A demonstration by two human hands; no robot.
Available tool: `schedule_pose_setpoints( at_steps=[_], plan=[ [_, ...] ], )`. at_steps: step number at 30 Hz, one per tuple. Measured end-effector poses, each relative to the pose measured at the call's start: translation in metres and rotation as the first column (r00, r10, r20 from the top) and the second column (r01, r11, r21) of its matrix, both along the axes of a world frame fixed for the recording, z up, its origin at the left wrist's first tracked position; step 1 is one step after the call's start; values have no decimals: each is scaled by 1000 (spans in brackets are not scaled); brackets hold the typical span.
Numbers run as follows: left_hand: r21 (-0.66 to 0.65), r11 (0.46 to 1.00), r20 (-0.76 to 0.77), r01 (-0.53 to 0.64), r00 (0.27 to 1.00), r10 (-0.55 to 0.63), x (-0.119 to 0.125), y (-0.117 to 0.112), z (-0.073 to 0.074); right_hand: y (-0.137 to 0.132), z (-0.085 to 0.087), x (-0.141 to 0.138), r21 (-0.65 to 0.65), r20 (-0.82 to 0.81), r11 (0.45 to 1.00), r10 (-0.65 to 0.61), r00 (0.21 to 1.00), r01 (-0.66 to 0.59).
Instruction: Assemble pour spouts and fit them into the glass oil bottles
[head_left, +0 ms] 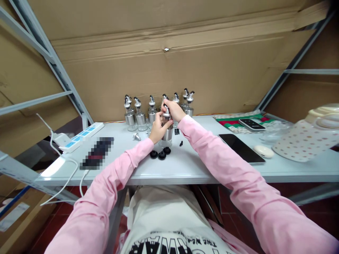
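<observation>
An oil dispenser bottle (167,135) with a steel sleeve and clear glass base stands upright on the table in front of me. My left hand (159,127) is closed around its upper part, thumb and fingers on either side. At its top, my right hand (173,110) grips the pour spout (166,113), a silver piece with a black flip cap. Just in front of the bottle lie black round stoppers (161,155). Small black pieces (181,143) sit to its right, and a loose silver spout part (136,136) lies to the left.
Several similar bottles (141,119) line the cardboard back wall (169,77). At left are a power strip (84,137), a white cable (69,160) and a blurred-out phone (97,153). On the right lie a black tablet (241,148), white oval case (263,151), remote-like device (251,124) and dotted jug (302,141).
</observation>
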State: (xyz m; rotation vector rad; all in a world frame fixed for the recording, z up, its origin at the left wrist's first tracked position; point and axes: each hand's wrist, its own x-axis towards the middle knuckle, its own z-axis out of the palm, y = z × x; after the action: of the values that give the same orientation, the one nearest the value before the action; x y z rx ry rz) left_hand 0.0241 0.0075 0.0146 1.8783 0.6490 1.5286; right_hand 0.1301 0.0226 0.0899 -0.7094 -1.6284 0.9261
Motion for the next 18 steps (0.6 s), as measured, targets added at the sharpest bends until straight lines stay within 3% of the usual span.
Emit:
schedule_pose_setpoints(
  at_steps=[7, 13, 18],
  plan=[
    [4, 1000, -20, 25, 999, -25, 3, -6, 5, -1, -5, 3, -43, -118, 999, 13, 993, -18],
    [-6, 999, -57, 52, 997, -52, 4, -7, 7, -11, -4, 3, 6, -100, 999, -31, 994, 32],
    [37, 999, -131, -32, 991, 37, 3, -8, 4, -11, -3, 6, 76, 9, 994, -76, 997, 75]
  ],
)
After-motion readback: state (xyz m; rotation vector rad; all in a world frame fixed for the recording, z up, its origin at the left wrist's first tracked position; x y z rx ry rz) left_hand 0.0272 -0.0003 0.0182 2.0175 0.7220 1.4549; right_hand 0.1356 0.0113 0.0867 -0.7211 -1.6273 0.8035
